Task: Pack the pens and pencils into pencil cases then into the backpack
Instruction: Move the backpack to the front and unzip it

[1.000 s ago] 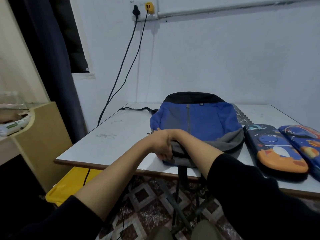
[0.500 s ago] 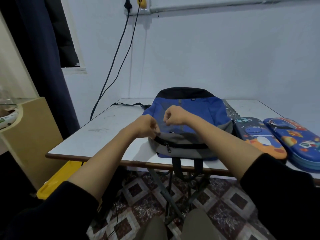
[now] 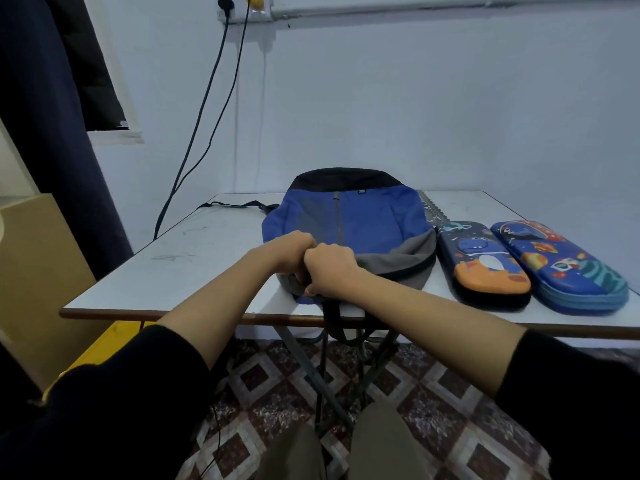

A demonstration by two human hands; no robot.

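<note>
We see a white worktop (image 3: 207, 258) with a brown rim, pushed into the corner of a room. A blue backpack (image 3: 360, 220) lies flat on it, with a black top at the far end and a grey part at the near end.

The left hand (image 3: 289, 252) and the right hand (image 3: 329, 270) meet at the near end of the backpack, knuckles touching. The fingers (image 3: 313, 291) of the right hand are curled tight and pinch the dark edge of the backpack. The left hand's fingers are curled round the same edge, but we cannot see their tips. Both arms have black sleeves pushed up.

Just right of the backpack lies a pencil case with an orange end (image 3: 485, 265). Touching its right side is a blue pencil case (image 3: 561, 268) with space pictures. Both are zipped up and lie flat.

A black strap (image 3: 235, 204) trails on the worktop to the left of the backpack. Another strap (image 3: 332, 320) hangs down over the near rim, below the backpack.

Behind the backpack is a pale wall (image 3: 415, 98). Two dark cables (image 3: 204, 109) run down it from a socket (image 3: 242, 8) high up on the left. Further left hangs a dark blue curtain (image 3: 52, 133) beside a window. A light brown cabinet (image 3: 38, 265) stands left of the worktop, and a yellow box (image 3: 100, 344) sits low beside it. Under the backpack we see thin metal legs (image 3: 304, 362) and a floor (image 3: 433, 393) with brown and white square tiles.
</note>
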